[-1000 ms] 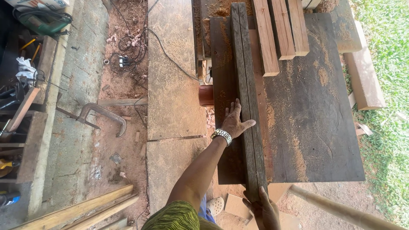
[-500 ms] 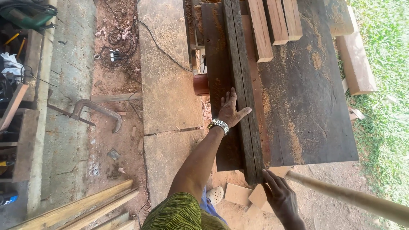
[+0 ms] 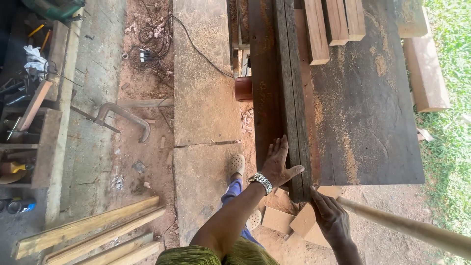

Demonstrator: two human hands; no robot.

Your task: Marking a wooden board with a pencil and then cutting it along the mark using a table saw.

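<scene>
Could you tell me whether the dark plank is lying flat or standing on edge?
On edge: the dark plank shows its narrow face upward.

Both arms reach forward, hands low in the head view.

The left hand (image 3: 277,166) lies flat, palm down, fingers stretched forward and thumb splayed to the right, forearm extended. The right hand (image 3: 331,217) sits lower right, fingers curled forward, back facing up.
</scene>
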